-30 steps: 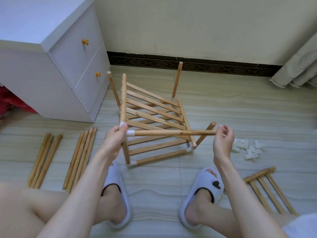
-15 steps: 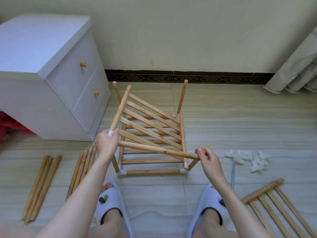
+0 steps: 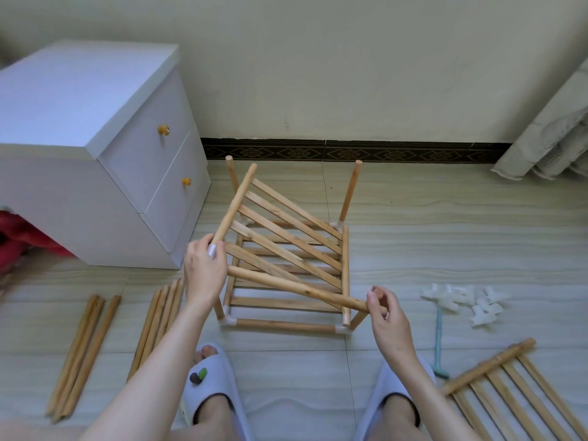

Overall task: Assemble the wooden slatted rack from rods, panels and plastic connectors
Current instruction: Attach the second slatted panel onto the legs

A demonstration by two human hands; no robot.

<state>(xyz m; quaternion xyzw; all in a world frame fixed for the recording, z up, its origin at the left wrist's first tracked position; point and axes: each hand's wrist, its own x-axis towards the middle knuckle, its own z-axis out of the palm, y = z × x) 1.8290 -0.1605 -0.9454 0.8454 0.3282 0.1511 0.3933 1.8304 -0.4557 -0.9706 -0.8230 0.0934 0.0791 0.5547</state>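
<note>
Two hands work above the half-built rack (image 3: 286, 294) on the floor: the left hand (image 3: 203, 272) grips a white connector (image 3: 212, 250) joining two rods, the right hand (image 3: 386, 313) pinches one rod (image 3: 296, 289) (loose connectors (image 3: 461, 302) lie right).

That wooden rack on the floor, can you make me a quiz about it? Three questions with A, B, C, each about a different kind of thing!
1. Where is the pile of white connectors?
A. right of the rack
B. on the cabinet
C. under a slipper

2. What colour are the cabinet's knobs?
A. blue
B. orange
C. black

3. What is the right hand doing?
A. lying flat on the floor
B. pinching the end of a rod
C. holding a slipper

Answers: 1 A, they lie on the tiles to its right. 2 B, both drawer knobs look orange. 3 B, its fingers close on the rod's tip.
</note>
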